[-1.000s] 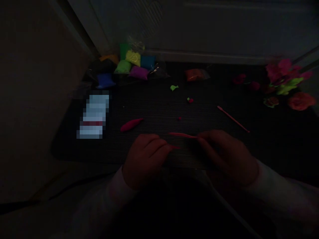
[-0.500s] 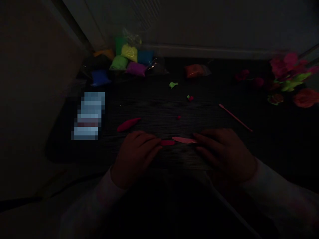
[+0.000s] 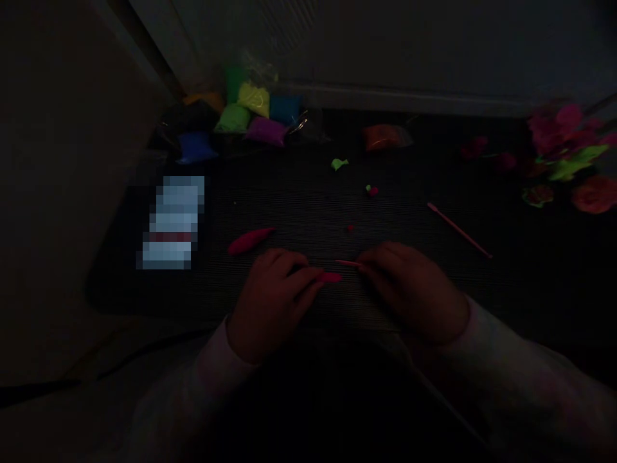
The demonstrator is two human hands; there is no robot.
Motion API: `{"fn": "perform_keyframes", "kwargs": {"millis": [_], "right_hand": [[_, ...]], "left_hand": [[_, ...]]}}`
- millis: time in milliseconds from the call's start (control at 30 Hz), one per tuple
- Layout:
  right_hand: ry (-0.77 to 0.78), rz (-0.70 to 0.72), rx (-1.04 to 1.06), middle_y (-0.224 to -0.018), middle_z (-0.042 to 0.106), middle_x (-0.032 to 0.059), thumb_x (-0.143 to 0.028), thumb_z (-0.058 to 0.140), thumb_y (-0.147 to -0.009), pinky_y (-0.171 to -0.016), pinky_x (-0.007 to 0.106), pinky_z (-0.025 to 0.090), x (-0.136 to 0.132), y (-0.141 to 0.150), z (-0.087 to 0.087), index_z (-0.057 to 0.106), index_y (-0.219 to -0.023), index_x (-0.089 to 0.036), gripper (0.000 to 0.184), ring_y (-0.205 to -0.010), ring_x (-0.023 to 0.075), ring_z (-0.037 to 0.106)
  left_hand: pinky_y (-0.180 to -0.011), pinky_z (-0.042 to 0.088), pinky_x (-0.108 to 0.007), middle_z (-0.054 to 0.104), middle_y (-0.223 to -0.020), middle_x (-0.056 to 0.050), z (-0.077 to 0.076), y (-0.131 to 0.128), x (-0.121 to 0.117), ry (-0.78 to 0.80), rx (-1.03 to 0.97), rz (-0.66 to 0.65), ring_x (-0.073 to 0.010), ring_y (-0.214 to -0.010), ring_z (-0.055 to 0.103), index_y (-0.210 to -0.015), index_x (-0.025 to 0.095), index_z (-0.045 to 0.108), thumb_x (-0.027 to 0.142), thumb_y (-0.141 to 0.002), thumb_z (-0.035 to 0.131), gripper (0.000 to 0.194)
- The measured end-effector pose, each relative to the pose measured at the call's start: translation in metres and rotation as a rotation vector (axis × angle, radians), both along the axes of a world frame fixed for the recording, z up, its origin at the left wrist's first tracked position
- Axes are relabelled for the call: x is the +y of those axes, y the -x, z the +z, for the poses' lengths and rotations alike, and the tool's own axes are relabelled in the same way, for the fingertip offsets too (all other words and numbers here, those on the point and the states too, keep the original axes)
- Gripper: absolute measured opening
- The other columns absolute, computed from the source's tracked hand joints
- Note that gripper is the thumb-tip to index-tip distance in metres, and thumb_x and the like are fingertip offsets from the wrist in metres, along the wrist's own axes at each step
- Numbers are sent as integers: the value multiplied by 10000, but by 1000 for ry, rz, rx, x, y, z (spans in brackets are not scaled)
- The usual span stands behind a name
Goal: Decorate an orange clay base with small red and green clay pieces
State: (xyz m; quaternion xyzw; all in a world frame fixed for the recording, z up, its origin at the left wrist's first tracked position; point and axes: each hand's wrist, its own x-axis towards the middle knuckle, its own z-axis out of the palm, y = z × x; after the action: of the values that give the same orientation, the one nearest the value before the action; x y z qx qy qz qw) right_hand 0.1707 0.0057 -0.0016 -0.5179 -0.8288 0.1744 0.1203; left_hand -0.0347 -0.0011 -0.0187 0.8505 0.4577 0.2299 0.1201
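Between the fingertips of my left hand (image 3: 272, 299) is a flat red-pink strip of modelling clay (image 3: 331, 277), its free end pointing right over the table. My right hand (image 3: 409, 289) pinches a pink clay knife (image 3: 347, 262), seen edge-on as a thin line just above and right of the strip; its grip end is hidden in my fingers. Knife and strip look slightly apart. A tapered red-pink clay roll (image 3: 250, 241) lies beyond my left hand. Past my right fingertips sits a small red clay bit (image 3: 350, 228).
A second pink tool (image 3: 460, 230) lies at right. Green clay (image 3: 339, 164) and a red-green clay piece (image 3: 372, 190) lie mid-table. Coloured clay packets (image 3: 253, 99) are heaped at back left, an orange packet (image 3: 383, 137) behind, a blurred bright phone-like screen (image 3: 173, 222) left, clay flowers (image 3: 569, 154) far right.
The knife has turned from flat-side-up to edge-on, and my right hand has shifted left, nearer the strip. My left hand keeps hold of the strip and has moved slightly right.
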Motion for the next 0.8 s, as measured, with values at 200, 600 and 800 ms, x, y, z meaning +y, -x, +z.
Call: {"fn": "perform_keyframes", "kwargs": {"millis": [200,600,800], "right_hand": [[-195,72,-24,-851,629,64,-180,458,-826,-660,312,413,-1,18,-2,636,-926,-175,204,-741,185,552],[-325,205,-110,-806,630,36,-182,463,-834,-654,323,290,-7,20,-3,639,-930,-196,201,-710,170,500],[-308,190,-104,-817,637,29,-174,475,-824,-652,323,277,-4,20,-2,638,-927,-199,195,-717,171,499]], "left_hand": [[-705,434,-342,610,-816,-41,4,0,-8,-166,37,-13,-187,-788,504,-871,157,626,200,-767,563,130],[-670,379,-356,584,-814,-32,2,-1,-20,-131,236,-61,-192,-739,471,-1068,210,582,314,-813,488,291],[-686,383,-363,574,-841,-38,3,0,-21,-109,247,-66,-196,-760,473,-1075,212,573,319,-823,469,293]]}}
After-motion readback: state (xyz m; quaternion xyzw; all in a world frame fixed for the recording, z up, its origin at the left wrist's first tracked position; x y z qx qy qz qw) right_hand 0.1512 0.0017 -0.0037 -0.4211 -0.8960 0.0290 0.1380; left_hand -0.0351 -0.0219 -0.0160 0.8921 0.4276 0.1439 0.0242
